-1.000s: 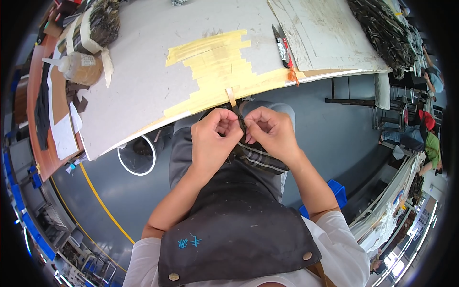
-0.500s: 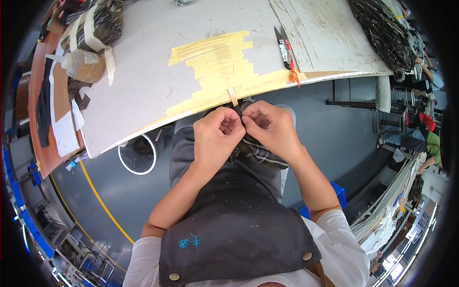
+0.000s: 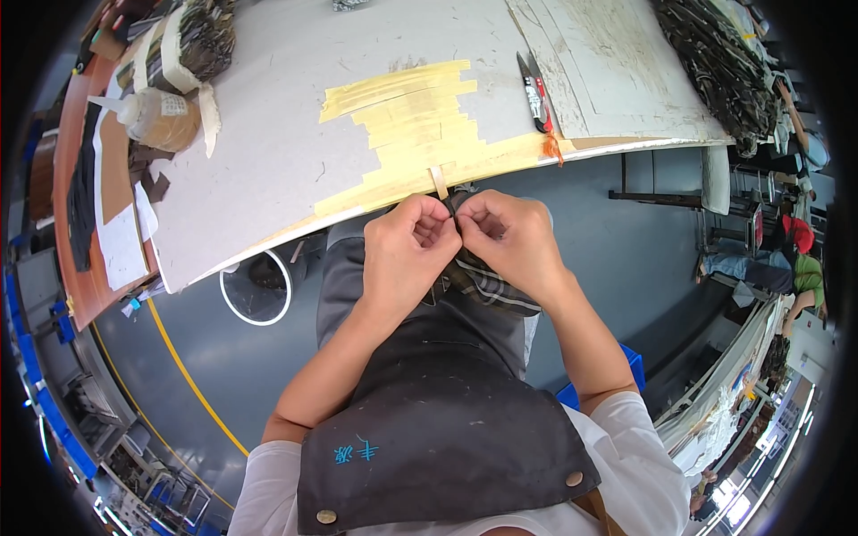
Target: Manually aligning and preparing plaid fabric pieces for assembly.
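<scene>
Far to the left of the fingers, a plastic bottle (image 3: 161, 118) with a brown body is seen lying on its side on the grey table (image 3: 286, 152), with a taped bundle (image 3: 192, 40) of dark pieces just beyond it. Below the table edge and to the left of the fingers, a white ring (image 3: 257, 286) is seen on the floor, and a yellow line (image 3: 192, 384) is marked on the floor beneath it.

Above the fingers, a patch of yellow tape (image 3: 413, 125) is laid across the table, and one short tape strip (image 3: 438, 181) hangs over the edge just above the knuckles.

The left hand (image 3: 409, 255) is curled tight, its fingertips (image 3: 440, 234) pinched on a plaid piece of cloth (image 3: 478, 279). The right hand (image 3: 505, 241) is curled the same way, its fingertips (image 3: 466, 228) closed on the same cloth and touching those of the left. The cloth is held between both hands just below the table edge, and it hangs down from the fingers onto a dark apron (image 3: 438, 420).

Up and to the right of the fingers, a pair of snips (image 3: 536, 94) with a red and black handle lies on the table, beside a pale board (image 3: 617, 62). Farther right, a heap of dark pieces (image 3: 715, 62) is stacked at the table's end.
</scene>
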`<act>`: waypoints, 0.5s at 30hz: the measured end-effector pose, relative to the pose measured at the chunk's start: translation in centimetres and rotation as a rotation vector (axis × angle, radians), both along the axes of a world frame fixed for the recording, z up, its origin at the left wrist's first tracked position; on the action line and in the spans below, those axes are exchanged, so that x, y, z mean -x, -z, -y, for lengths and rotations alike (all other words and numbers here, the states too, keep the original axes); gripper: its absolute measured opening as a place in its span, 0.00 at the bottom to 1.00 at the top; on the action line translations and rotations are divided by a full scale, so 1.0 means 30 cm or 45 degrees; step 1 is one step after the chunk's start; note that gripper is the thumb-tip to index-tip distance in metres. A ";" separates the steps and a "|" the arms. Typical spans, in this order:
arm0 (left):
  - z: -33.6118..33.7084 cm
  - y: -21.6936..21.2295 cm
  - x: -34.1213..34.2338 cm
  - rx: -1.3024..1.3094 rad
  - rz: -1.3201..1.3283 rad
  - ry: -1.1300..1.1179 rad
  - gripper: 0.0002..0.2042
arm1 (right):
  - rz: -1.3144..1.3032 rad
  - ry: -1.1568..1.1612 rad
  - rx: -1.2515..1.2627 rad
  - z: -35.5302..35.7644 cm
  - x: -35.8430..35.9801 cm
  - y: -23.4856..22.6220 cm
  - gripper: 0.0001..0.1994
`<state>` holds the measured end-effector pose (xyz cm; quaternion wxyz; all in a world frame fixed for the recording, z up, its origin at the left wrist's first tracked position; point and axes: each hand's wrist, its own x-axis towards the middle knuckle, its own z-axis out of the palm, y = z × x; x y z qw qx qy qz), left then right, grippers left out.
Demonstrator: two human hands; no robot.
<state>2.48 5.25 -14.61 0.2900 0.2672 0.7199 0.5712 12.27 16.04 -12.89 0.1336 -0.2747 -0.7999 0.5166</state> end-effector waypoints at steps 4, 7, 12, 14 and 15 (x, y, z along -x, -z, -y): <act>-0.003 -0.012 0.005 0.064 -0.034 0.044 0.02 | 0.023 -0.015 0.008 -0.006 -0.001 -0.004 0.03; -0.001 -0.006 0.011 0.040 -0.027 0.056 0.01 | 0.045 -0.033 0.051 -0.011 0.001 -0.010 0.03; 0.004 0.001 0.012 0.001 -0.037 0.076 0.01 | 0.044 -0.071 -0.027 -0.020 0.010 -0.007 0.02; 0.011 0.023 0.003 -0.038 0.215 -0.012 0.03 | 0.030 -0.030 0.143 -0.025 0.005 0.020 0.02; 0.013 0.033 0.001 -0.041 0.216 -0.011 0.03 | 0.018 0.011 0.314 -0.027 0.004 0.025 0.02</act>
